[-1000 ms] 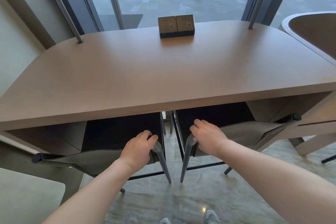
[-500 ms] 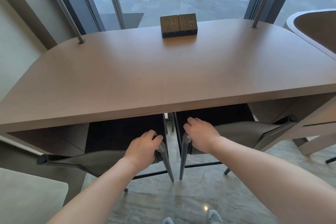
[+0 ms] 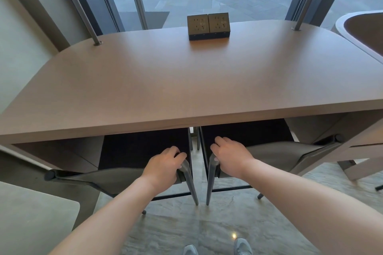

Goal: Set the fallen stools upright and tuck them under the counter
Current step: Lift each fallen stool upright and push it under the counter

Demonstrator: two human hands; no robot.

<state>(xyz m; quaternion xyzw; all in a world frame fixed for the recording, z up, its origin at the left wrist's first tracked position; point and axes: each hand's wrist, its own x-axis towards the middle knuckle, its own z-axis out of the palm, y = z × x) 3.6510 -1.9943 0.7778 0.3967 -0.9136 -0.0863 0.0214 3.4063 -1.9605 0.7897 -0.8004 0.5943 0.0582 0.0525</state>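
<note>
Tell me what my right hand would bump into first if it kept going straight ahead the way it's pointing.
Probably nothing solid right away. The right hand, gripping the right stool's backrest, points forward into the dark space under the counter. It sits below the counter's front edge, though depth there is hard to judge.

The bench [image 3: 186, 80] looks like matt, smooth wood; the stools' backrests [image 3: 275, 155] grey matt cloth; the floor [image 3: 228, 219] glossy veined stone.
</note>
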